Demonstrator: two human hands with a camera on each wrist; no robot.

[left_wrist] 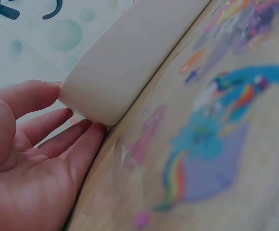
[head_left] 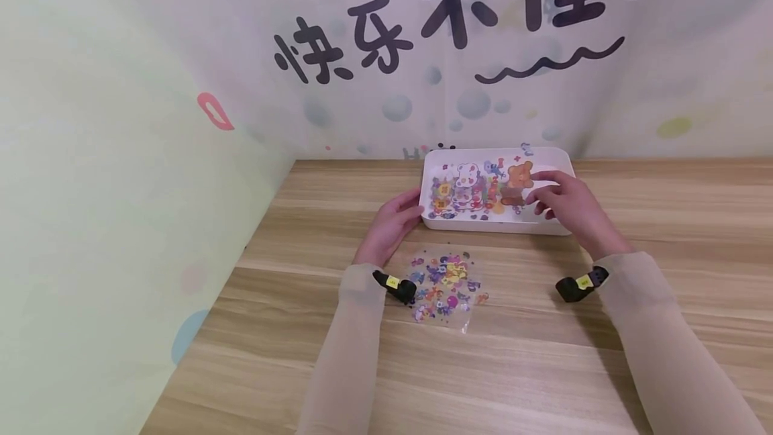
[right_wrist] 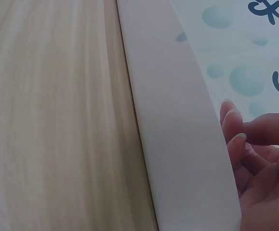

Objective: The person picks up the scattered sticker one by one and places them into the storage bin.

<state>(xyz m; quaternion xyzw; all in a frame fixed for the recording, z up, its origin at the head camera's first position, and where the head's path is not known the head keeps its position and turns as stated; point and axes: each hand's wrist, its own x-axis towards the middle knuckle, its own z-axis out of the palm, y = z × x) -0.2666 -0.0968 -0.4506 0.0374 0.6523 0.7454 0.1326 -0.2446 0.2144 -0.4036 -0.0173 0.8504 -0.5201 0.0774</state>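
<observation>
A shallow white tray (head_left: 495,225) holds several colourful cartoon sticker pieces, among them a white bear (head_left: 468,175) and an orange-brown bear (head_left: 519,175). My left hand (head_left: 392,227) rests against the tray's left end; in the left wrist view its fingertips touch the corner and the palm is bare. Over the right part of the tray hovers my right hand (head_left: 570,207), index finger and thumb apart beside the orange-brown bear, no item seen between them. In the right wrist view the tray's front wall (right_wrist: 178,115) hides part of that hand (right_wrist: 269,168).
On the wooden table (head_left: 513,368), in front of the tray, lies a clear sheet (head_left: 443,287) with small colourful cartoon figures, partly beside the left wrist camera (head_left: 395,285). A printed cloth wall (head_left: 435,113) stands right behind the tray; another pale wall (head_left: 121,186) runs along the left.
</observation>
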